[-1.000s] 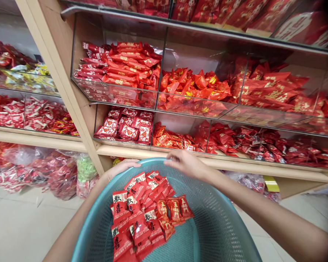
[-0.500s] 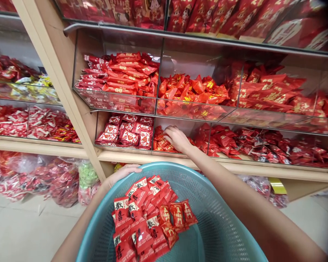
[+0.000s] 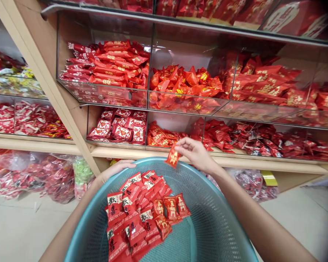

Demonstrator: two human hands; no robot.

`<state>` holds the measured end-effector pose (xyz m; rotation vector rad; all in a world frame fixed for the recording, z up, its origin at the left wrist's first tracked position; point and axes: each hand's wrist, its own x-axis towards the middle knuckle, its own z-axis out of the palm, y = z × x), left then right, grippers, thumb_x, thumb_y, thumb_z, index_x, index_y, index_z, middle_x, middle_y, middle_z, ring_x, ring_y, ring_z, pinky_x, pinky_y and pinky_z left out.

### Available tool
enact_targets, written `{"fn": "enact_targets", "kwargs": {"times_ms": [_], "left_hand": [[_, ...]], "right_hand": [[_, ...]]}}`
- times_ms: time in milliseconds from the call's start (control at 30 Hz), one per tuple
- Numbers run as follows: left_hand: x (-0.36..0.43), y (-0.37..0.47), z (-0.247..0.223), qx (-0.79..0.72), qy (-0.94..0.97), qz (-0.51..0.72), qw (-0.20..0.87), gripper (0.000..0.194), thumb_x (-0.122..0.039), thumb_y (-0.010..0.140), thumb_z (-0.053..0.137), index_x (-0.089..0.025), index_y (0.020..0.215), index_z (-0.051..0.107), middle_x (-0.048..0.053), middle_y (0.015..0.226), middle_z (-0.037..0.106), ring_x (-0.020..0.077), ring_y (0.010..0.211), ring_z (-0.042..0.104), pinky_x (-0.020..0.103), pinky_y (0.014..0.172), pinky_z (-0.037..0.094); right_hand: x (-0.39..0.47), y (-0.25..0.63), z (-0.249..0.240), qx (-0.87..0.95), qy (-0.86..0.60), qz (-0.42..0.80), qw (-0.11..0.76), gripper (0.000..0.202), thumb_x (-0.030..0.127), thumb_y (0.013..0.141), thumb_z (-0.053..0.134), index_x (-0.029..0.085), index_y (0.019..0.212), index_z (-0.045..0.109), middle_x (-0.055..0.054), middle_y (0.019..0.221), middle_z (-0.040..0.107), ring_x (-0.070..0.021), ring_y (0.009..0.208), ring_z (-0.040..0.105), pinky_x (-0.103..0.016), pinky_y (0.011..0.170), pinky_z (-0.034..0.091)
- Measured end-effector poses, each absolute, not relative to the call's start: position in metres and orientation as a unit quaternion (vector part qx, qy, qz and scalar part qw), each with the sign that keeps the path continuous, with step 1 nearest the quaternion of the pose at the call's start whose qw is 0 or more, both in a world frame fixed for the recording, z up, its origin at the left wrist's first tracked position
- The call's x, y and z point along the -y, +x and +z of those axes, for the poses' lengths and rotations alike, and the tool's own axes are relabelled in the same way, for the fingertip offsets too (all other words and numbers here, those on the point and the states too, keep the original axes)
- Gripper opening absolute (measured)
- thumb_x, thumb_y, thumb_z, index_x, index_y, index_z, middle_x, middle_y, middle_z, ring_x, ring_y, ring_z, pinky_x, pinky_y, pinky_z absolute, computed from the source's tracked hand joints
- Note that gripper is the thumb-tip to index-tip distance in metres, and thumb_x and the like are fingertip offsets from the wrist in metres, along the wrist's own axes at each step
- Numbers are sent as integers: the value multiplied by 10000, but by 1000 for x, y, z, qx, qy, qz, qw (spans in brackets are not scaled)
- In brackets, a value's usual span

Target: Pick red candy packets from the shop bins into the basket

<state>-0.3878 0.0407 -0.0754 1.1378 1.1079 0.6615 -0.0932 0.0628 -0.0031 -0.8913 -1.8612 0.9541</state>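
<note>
My right hand (image 3: 193, 153) pinches a small red candy packet (image 3: 173, 155) with gold print, just above the far rim of a teal plastic basket (image 3: 215, 218). My left hand (image 3: 116, 169) is closed over the basket's upper left rim, its fingertips on the edge. Inside the basket lie several red candy packets (image 3: 133, 222) with black characters on a white band. Beside them are several smaller red packets (image 3: 171, 209) with gold characters, like the one in my right hand. A bin of similar red and gold packets (image 3: 164, 135) sits behind that hand.
Clear-fronted shelf bins hold white-and-red square packets (image 3: 123, 127), long red sticks (image 3: 112, 67) and other red packets (image 3: 186, 85). A wooden upright (image 3: 43, 72) divides the shelving. Filled plastic bags (image 3: 51, 174) stand on the tiled floor (image 3: 22, 225) below.
My right hand has come out of the lower shelf bin and back to the basket's far rim, now with a red packet in its fingers. The view has shifted slightly; my left hand keeps its grip.
</note>
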Motion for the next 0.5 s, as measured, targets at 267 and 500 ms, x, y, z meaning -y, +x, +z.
{"fn": "enact_targets", "kwargs": {"times_ms": [267,500], "left_hand": [[-37,-384,-66,-491,472,278,677,321,-361,704,594,-223,988,651,35,905,708,241,841,626,356,819,442],[-40,-385,-66,-508,499,286,641,313,-368,670,628,-214,940,667,29,903,708,237,853,617,344,835,445]], "right_hand": [[-51,-85,-66,854,-391,344,-1,70,120,751,505,147,742,569,10,622,569,-100,561,503,-199,511,358],[-50,-86,-82,890,-362,275,-33,125,135,771,492,155,785,615,-20,750,626,-124,695,525,-210,593,350]]}}
